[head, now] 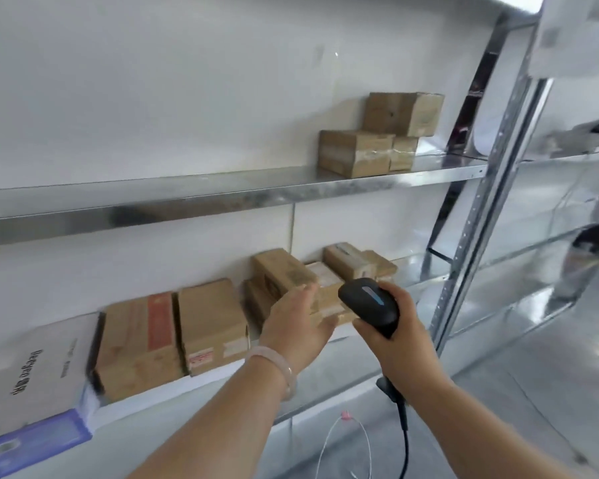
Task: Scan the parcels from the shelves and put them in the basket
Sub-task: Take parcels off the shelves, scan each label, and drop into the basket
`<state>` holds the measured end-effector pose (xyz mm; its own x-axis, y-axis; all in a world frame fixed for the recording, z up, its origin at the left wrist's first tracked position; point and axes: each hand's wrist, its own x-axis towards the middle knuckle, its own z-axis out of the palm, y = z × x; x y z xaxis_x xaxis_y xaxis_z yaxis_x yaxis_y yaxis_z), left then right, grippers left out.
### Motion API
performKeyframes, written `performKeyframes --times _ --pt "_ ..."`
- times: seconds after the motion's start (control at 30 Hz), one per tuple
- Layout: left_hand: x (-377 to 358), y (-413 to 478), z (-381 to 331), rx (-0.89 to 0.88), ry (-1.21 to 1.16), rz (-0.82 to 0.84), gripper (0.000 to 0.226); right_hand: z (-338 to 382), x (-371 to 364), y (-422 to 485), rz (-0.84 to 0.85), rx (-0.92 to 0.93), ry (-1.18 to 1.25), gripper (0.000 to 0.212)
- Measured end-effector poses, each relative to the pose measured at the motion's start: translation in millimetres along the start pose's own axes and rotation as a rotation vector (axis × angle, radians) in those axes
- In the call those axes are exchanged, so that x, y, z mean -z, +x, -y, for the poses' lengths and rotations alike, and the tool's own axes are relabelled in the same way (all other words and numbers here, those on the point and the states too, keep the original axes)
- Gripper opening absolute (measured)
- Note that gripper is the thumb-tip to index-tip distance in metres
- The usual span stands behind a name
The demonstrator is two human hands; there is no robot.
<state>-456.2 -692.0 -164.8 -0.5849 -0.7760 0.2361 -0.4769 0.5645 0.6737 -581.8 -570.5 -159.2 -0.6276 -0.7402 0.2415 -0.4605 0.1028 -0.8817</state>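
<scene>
Two hands: working at lower shelf (343,368).
Left hand (296,326): fingers clasp small parcel (325,295), frame's 5 o'clock.
Right hand (407,340): fingers wrapped round scanner (369,305), parcel's 3 o'clock.

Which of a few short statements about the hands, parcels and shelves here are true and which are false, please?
1. The right hand grips a black handheld scanner. True.
2. The left hand holds a red plastic bottle. False: it holds a small brown cardboard parcel on the lower metal shelf.
3. The upper metal shelf carries three brown cardboard boxes. True.
4. A basket stands on the lower metal shelf. False: no basket is in view.
5. The scanner is cordless. False: a black cable hangs from its handle.
</scene>
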Motion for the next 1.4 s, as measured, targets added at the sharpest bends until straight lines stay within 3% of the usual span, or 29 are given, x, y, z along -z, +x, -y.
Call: performKeyframes --times 0.33,0.6,1.07,1.4 --pt "-47.1 69.4 -41.2 -0.153 0.016 0.113 0.069 -27.4 38.9 42.0 -0.199 -0.016 -0.054 0.059" --pt "-42.6 147.4 -59.7 -0.249 -0.057 0.141 0.07 -10.9 47.4 110.3 -0.305 0.017 -0.02 0.058" --pt "14.1 261.0 -123.6 -0.337 -0.095 -0.048 0.068 45.4 100.1 252.5 -0.386 0.211 0.064 0.053" --pt "-8.9 346.8 -208.5 -0.273 -0.071 -0.232 0.075 28.3 179.6 375.4 -0.399 0.289 0.208 0.052"
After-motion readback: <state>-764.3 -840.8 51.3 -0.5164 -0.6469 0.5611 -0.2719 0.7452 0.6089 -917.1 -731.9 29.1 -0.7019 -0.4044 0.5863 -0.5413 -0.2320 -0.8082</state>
